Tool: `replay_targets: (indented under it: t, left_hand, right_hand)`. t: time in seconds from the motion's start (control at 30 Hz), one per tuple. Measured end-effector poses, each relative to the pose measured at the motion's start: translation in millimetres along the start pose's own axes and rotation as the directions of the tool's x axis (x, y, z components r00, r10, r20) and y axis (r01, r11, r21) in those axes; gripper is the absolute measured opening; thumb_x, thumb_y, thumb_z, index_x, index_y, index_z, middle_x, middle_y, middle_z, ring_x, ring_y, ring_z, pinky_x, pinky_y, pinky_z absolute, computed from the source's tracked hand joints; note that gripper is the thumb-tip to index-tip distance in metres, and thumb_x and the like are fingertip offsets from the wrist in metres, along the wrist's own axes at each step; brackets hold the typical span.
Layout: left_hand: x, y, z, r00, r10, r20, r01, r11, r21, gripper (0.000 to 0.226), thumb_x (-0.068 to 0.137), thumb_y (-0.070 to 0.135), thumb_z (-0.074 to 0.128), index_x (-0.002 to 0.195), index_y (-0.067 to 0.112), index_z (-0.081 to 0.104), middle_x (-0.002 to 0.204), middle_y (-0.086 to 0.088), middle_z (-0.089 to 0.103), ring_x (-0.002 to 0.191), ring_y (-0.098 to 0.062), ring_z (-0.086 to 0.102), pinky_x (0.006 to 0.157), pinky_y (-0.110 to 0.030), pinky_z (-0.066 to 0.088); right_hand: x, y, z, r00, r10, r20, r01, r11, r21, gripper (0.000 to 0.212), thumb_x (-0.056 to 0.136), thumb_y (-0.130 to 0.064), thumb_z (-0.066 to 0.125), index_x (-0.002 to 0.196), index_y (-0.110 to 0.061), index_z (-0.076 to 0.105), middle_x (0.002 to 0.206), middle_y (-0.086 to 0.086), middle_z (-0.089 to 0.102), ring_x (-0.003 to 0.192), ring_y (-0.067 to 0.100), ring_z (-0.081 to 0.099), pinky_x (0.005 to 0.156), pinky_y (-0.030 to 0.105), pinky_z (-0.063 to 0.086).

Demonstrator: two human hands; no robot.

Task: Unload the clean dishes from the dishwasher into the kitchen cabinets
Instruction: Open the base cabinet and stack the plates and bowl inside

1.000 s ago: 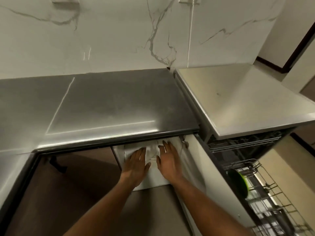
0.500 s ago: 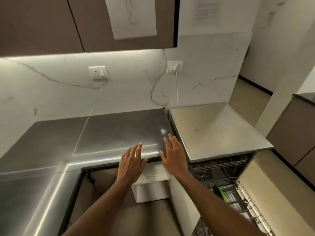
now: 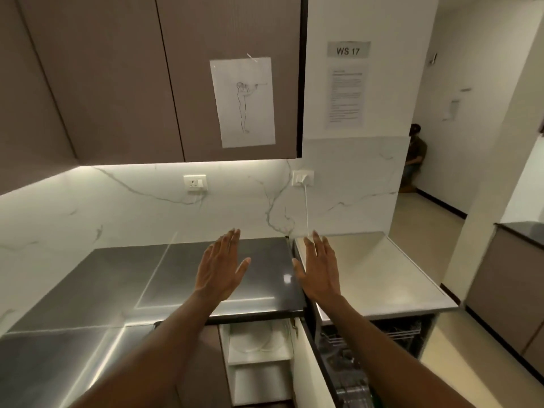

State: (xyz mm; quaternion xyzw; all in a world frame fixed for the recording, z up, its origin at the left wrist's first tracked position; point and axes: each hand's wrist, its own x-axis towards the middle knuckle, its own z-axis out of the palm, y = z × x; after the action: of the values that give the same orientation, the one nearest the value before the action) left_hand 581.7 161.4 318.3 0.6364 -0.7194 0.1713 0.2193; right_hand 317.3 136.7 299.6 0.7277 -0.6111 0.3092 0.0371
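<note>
The left hand (image 3: 219,270) and right hand (image 3: 319,267) were held flat and empty, fingers straight, above the dark grey polished tabletop (image 3: 132,278). At six o'clock, white round plates (image 3: 259,338) were seen stacked in the open white lower cabinet (image 3: 260,378), presumably just stowed. At five o'clock stood the open dishwasher (image 3: 379,334), its wire racks judged still to need emptying.

- Head-worn, single view, looking forward and slightly down over the counter (image 3: 188,278).
- Faces the backsplash (image 3: 147,207) behind the counter; wall cabinets (image 3: 117,83) above it.
- Near: counter edge just below, dishwasher (image 3: 382,334) right of it, forearms entering from the bottom.
</note>
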Motion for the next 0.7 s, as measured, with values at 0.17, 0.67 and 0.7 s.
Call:
replay_targets:
  t: [0.17, 0.67, 0.7]
  left_hand:
    - [-42, 7, -37, 0.999, -0.036, -0.016, 0.036, 0.999, 0.010, 0.083, 0.103, 0.062, 0.037, 0.165, 0.013, 0.013, 0.170, -0.007, 0.022, 0.156, -0.024, 0.025, 0.126, -0.040, 0.023]
    - [-200, 102, -97, 0.998, -0.057, 0.011, 0.058, 0.998, -0.032, 0.083, 0.103, 0.053, 0.047, 0.163, 0.004, 0.018, 0.167, -0.016, 0.028, 0.153, -0.031, 0.030, 0.126, -0.043, 0.028]
    - [-203, 115, -97, 0.999, -0.034, 0.011, 0.035, 0.999, -0.039, 0.083, 0.103, 0.052, 0.048, 0.163, 0.004, 0.018, 0.166, -0.016, 0.029, 0.153, -0.031, 0.031, 0.125, -0.043, 0.029]
  right_hand:
    - [-35, -5, -27, 0.998, -0.028, 0.057, 0.030, 0.999, -0.040, 0.070, 0.103, -0.052, 0.049, 0.161, -0.016, 0.030, 0.173, 0.009, 0.016, 0.160, 0.032, 0.012, 0.129, 0.046, 0.020]
    - [-216, 40, -167, 0.969, -0.212, 0.125, 0.237, 0.942, -0.237, 0.066, 0.101, -0.044, 0.053, 0.158, -0.016, 0.035, 0.171, 0.015, 0.020, 0.158, 0.036, 0.018, 0.127, 0.050, 0.022]
    - [-224, 47, -175, 0.969, -0.215, 0.126, 0.240, 0.938, -0.250, 0.066, 0.102, -0.044, 0.053, 0.158, -0.017, 0.033, 0.171, 0.014, 0.018, 0.158, 0.036, 0.017, 0.127, 0.049, 0.021]
